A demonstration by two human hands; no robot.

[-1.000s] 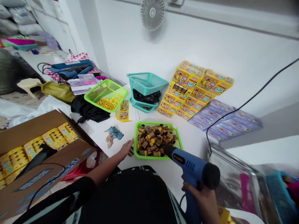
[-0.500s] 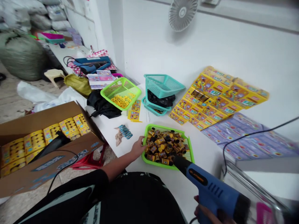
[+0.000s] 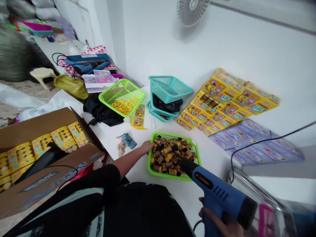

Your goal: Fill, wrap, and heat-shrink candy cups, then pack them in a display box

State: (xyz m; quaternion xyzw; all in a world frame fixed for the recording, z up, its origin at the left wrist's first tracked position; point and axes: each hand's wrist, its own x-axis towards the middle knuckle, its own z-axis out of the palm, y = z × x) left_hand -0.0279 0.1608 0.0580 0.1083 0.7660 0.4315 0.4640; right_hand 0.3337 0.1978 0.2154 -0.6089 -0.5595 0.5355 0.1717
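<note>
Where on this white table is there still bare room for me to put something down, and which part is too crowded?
Bare white table shows in front of the green tray, beside the blue heat gun, and to the tray's right, up to the purple printed cartons. The back is crowded: lime-green basket, stacked teal baskets, yellow printed cartons.

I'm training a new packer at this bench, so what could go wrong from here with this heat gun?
If the heat gun in the right hand is running, its nozzle sits right over the green plastic tray, so the rim might soften or the small capped containers might scorch. The left hand, at the tray's edge, also looks close enough to risk a burn.
</note>
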